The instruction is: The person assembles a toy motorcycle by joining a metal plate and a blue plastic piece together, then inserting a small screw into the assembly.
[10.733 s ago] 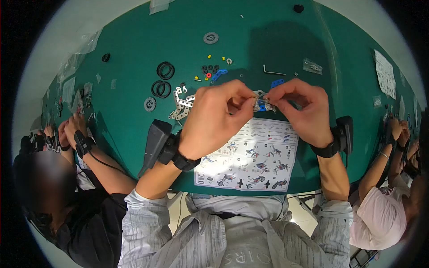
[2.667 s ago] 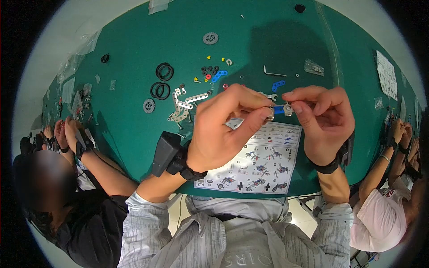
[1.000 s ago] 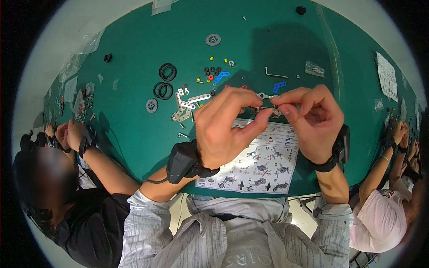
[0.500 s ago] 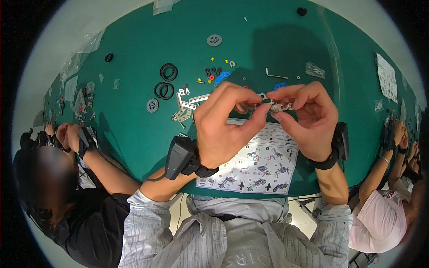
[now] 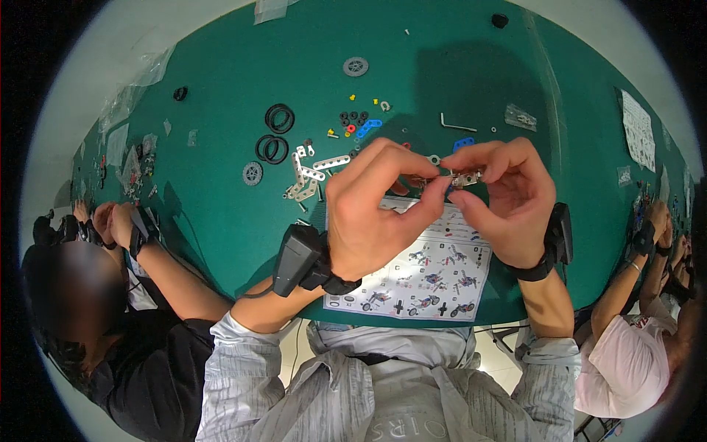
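Observation:
A small silver metal assembly (image 5: 465,179) with perforated pieces is pinched between my two hands above the instruction sheet (image 5: 434,283). My left hand (image 5: 379,210) grips its left side between thumb and fingers, which hide much of it. On its right end, my right hand (image 5: 508,202) closes thumb and fingertips. A bit of blue shows near the thumbs. Left of my left hand lie silver perforated strips (image 5: 303,177) and a few screws. Beyond the fingers are a blue perforated strip (image 5: 368,128) and small black round parts (image 5: 353,118).
Black rubber rings (image 5: 279,118) and a grey spoked wheel (image 5: 252,174) lie at left, another grey wheel (image 5: 355,67) farther back. An L-shaped hex key (image 5: 458,124) and a small bag of parts (image 5: 521,117) lie at right. People work on both sides.
The metal assembly has turned slightly between my fingertips, and blue now shows near my thumbs. Both hands stay almost in place. The whole view has shifted very slightly.

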Demonstrator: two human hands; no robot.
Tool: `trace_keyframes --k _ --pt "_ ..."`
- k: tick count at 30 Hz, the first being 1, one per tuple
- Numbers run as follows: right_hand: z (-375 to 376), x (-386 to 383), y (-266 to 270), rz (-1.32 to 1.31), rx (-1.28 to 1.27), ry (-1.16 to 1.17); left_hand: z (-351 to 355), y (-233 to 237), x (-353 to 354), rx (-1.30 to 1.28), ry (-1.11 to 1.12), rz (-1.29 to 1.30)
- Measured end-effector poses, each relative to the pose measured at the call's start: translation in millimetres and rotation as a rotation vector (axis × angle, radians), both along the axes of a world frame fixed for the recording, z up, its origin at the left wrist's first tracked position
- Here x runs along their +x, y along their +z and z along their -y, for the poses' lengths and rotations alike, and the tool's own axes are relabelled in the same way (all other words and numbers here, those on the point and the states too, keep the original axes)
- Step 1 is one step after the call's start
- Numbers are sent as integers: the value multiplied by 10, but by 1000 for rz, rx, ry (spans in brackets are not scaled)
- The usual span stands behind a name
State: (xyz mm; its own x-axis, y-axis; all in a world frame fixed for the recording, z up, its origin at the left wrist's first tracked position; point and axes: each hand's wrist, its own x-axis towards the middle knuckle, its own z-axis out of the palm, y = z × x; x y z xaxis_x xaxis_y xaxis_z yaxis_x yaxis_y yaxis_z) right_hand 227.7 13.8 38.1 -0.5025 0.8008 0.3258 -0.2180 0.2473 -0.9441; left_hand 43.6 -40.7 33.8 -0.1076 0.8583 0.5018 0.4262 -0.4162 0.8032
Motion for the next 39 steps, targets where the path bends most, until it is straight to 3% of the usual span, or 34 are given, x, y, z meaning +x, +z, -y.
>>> trace_keyframes --k 12,18,21,30,39 --pt "62 15 -16 -36 -22 -78 19 -6 6 55 21 -79" --pt "42 30 -61 -14 103 -61 18 -19 9 36 27 -75" --pt "52 4 -12 -80 -82 -66 11 -30 3 43 30 -68" --pt "-2 43 35 29 -233 -68 -2 -88 14 75 5 -113" --pt "10 22 0 58 -206 -98 -6 -74 39 38 -2 -106"
